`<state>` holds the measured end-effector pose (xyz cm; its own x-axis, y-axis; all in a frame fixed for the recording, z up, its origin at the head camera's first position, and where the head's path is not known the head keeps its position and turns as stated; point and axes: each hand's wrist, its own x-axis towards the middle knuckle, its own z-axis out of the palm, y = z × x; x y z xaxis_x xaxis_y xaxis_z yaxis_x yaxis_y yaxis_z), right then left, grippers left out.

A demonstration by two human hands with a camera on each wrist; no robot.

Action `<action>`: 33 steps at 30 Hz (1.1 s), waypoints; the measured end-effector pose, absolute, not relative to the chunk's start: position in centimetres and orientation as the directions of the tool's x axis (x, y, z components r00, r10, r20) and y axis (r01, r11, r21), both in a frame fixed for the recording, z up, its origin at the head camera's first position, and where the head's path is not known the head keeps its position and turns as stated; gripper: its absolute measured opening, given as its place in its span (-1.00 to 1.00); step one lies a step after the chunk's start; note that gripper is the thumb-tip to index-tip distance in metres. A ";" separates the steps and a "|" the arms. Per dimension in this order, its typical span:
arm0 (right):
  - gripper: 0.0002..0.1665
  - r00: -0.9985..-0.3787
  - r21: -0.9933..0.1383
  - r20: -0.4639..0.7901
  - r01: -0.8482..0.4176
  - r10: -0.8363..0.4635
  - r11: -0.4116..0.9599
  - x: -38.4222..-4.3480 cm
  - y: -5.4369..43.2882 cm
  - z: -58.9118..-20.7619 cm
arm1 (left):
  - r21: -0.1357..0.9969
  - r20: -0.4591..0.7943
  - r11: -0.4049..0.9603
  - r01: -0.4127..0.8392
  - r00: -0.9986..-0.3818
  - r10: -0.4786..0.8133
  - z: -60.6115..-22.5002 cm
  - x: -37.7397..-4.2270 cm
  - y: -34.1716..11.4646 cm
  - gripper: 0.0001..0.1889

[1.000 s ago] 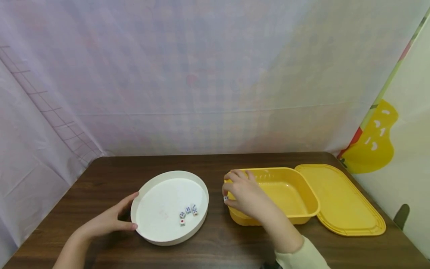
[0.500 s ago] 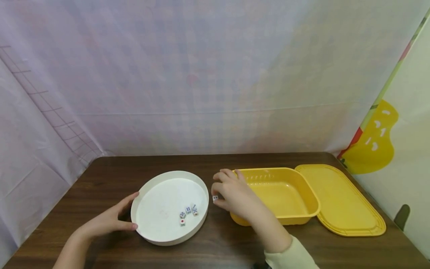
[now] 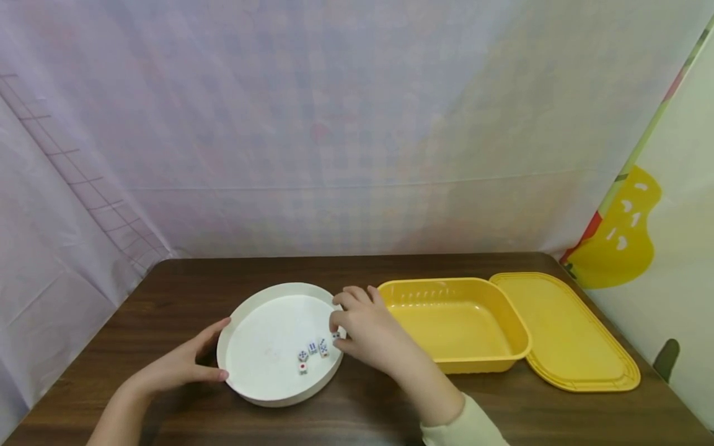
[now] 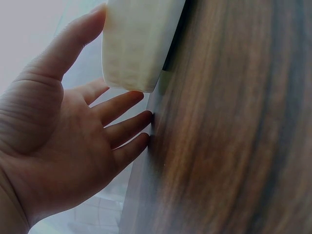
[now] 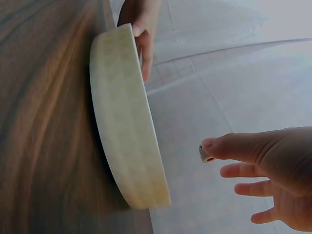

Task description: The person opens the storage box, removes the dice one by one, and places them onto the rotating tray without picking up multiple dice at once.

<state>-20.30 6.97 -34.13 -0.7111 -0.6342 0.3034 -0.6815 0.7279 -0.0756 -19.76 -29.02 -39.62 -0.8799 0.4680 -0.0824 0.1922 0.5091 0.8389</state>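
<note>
A round white tray (image 3: 268,347) with a low wall stands on the table, several small white dice (image 3: 303,368) lying together toward its right side. My left hand (image 3: 173,365) rests at the tray's left side, thumb and fingers spread; in the left wrist view the thumb touches the rim and the straight fingers reach to the wall and the tabletop. Over the tray's right rim, my right hand (image 3: 368,328) pinches one die (image 5: 206,155) at the thumb tip. In the right wrist view this die is held above the rim, the other fingers extended.
A yellow plastic box (image 3: 463,322) stands open right of the tray, partly behind the right forearm. Its yellow lid (image 3: 574,334) lies flat at the table's right side. A pale curtain (image 3: 334,124) hangs behind the brown wooden table (image 3: 268,269).
My right hand has moved left with the die, from the yellow box's left edge to over the tray's right rim. The left hand and the tray have stayed in place.
</note>
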 end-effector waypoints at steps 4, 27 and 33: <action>-0.86 -0.683 -0.058 0.318 -0.706 -0.658 0.706 -20.0 6.4 -34.5 | 0.840 -0.094 0.512 0.182 -0.880 0.466 -39.6 -19.8 -29.0 0.02; -0.81 -0.658 0.013 0.273 -0.727 -0.702 0.687 -19.2 4.6 -36.4 | 0.835 -0.095 0.519 0.182 -0.882 0.462 -39.5 -19.8 -29.0 0.01; -0.80 -0.646 0.026 0.285 -0.733 -0.708 0.680 -19.3 4.5 -36.7 | 0.843 -0.088 0.505 0.184 -0.880 0.467 -39.5 -19.7 -29.0 0.01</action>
<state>-19.27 4.55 -36.74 -0.6462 -0.7078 0.2852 -0.7331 0.6796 0.0255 -19.70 -28.97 -39.47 -0.8797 0.4673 -0.0878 0.1844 0.5054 0.8429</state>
